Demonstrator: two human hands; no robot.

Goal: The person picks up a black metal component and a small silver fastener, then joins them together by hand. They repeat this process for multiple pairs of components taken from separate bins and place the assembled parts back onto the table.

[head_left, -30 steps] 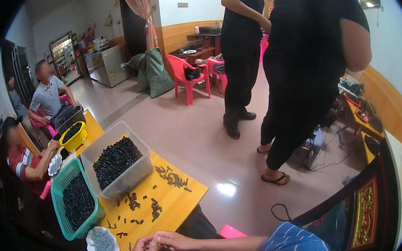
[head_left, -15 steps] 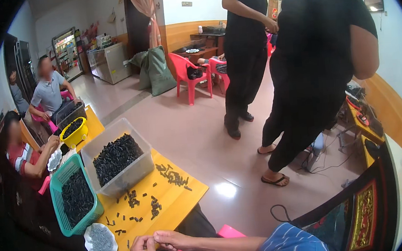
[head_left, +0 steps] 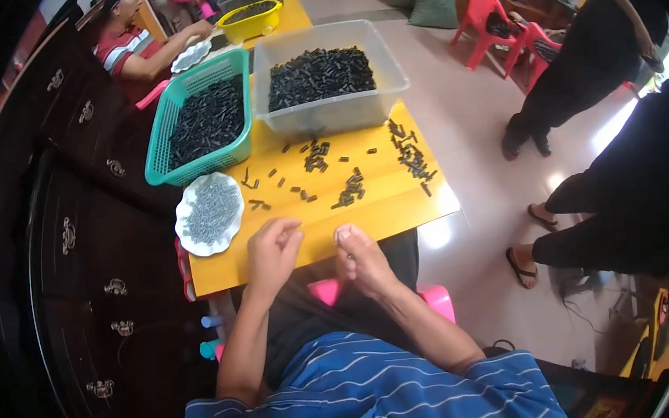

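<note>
My left hand (head_left: 273,255) hovers over the near edge of the yellow table (head_left: 222,273), its fingers loosely bent and a little apart, with nothing visible in them. Across a small gap, my right hand (head_left: 364,260) is closed, thumb pressed to the fingers; a small dark bit shows at its fingers, too small to name. Beyond my hands lie loose small black cylindrical pieces (head_left: 352,188), several in little heaps. Left of them stands a white wavy-rimmed plate (head_left: 185,235) piled with small grey-silver pins (head_left: 213,209).
A green basket (head_left: 160,169) and a clear plastic bin (head_left: 327,119), both full of black pieces, stand farther back with a yellow tub (head_left: 256,28). Dark drawers (head_left: 79,253) line the left. A person (head_left: 137,51) works at the far left; others stand right.
My view has swung left and down, so the table sits more central. My hands, touching before, are now apart, the left one more loosely bent.
</note>
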